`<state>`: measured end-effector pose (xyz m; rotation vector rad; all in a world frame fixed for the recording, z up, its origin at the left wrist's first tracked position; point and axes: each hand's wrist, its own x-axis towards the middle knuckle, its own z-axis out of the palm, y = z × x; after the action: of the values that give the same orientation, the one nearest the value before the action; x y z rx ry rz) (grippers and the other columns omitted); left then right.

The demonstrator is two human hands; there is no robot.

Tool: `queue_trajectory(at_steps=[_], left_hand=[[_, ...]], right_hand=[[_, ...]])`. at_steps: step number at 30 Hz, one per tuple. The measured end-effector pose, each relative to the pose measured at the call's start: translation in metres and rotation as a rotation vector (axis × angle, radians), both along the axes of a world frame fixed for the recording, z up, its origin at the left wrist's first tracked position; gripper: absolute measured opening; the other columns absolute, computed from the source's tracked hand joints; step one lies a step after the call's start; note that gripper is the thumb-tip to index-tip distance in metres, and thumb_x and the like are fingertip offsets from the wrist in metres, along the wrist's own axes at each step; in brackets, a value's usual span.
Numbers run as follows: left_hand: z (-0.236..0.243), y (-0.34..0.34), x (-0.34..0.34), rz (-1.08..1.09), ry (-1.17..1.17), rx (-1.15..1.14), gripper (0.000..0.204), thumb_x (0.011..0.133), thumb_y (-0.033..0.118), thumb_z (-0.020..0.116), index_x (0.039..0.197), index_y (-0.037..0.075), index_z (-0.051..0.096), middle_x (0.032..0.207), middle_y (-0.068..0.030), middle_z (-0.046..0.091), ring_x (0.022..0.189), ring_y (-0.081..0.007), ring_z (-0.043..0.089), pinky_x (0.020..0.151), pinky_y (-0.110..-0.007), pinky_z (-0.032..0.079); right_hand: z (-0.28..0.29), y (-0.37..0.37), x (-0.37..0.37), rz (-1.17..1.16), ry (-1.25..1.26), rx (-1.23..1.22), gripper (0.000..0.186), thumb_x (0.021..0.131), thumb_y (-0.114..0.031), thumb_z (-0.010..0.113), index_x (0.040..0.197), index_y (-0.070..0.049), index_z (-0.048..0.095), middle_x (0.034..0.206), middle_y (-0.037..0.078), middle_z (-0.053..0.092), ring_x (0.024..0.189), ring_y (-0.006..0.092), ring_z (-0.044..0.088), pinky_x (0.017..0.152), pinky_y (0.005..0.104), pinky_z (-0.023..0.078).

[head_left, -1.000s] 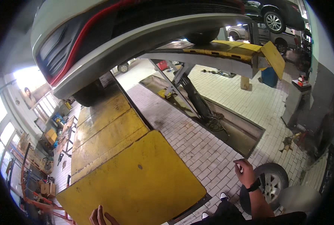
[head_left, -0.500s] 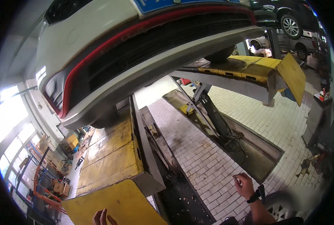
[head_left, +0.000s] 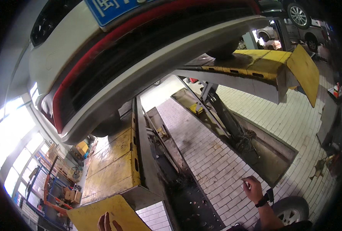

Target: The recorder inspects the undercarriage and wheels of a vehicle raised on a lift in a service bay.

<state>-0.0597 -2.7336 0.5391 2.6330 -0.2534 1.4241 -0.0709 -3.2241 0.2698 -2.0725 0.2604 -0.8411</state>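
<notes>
One blue plate [head_left: 113, 9] atop bumper [head_left: 140, 65].

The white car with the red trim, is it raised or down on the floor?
Raised: the white car sits on yellow lift ramps above the tiled floor.

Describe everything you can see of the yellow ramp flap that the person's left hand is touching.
The yellow ramp flap is a flat plate, apparently painted metal, scuffed and dull. It slopes down from the near end of the left lift runway, which carries the raised white car. Its lower part is cut off by the picture's edge. The left hand rests its fingertips on the flap's lower surface; nothing else touches it.
</notes>
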Motion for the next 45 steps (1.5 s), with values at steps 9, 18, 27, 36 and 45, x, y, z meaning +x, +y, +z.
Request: queue_trajectory(at_steps=[9,18,27,36,45], left_hand=[[-0.006,-0.004,0.004,0.023,0.131,0.058,0.03,0.102,0.016,0.066,0.128,0.004,0.072,0.123,-0.0235,0.07,0.116,-0.0406,0.065,0.1,-0.048,0.052],[-0.01,-0.012,0.01,0.066,0.141,0.212,0.032,0.103,0.016,0.063,0.13,0.001,0.071,0.127,-0.0232,0.07,0.12,-0.0383,0.065,0.104,-0.047,0.051],[-0.024,0.046,0.029,0.055,-0.069,0.361,0.038,0.103,0.024,0.067,0.138,0.009,0.065,0.122,-0.0148,0.074,0.107,-0.0276,0.07,0.089,-0.033,0.056],[-0.027,0.056,0.06,0.053,-0.094,0.48,0.037,0.104,0.023,0.066,0.138,0.008,0.065,0.122,-0.0154,0.074,0.108,-0.0285,0.07,0.09,-0.033,0.056],[-0.03,0.043,0.062,0.072,-0.135,0.576,0.037,0.104,0.023,0.066,0.137,0.008,0.065,0.122,-0.016,0.073,0.108,-0.0293,0.07,0.09,-0.034,0.055]], right_hand=[[-0.042,0.013,0.0,0.041,0.071,0.119,0.018,0.095,-0.009,0.069,0.113,-0.008,0.073,0.101,0.011,0.071,0.073,0.0254,0.068,0.065,0.0385,0.058],[-0.086,0.0,0.002,0.057,0.17,0.174,0.022,0.092,-0.008,0.07,0.114,-0.006,0.07,0.102,0.014,0.07,0.087,0.0332,0.07,0.075,0.0452,0.058],[-0.135,-0.005,0.01,0.033,0.175,0.146,0.028,0.084,-0.003,0.073,0.112,-0.005,0.069,0.102,0.013,0.069,0.089,0.0314,0.071,0.077,0.0427,0.059],[-0.146,-0.002,0.004,-0.034,0.204,0.181,0.025,0.081,0.001,0.073,0.104,-0.005,0.069,0.097,0.012,0.068,0.085,0.0302,0.071,0.072,0.0414,0.059],[-0.203,0.004,0.007,-0.184,0.249,0.377,0.022,0.083,0.006,0.071,0.103,-0.003,0.07,0.096,0.014,0.069,0.08,0.0304,0.071,0.069,0.0397,0.057]])
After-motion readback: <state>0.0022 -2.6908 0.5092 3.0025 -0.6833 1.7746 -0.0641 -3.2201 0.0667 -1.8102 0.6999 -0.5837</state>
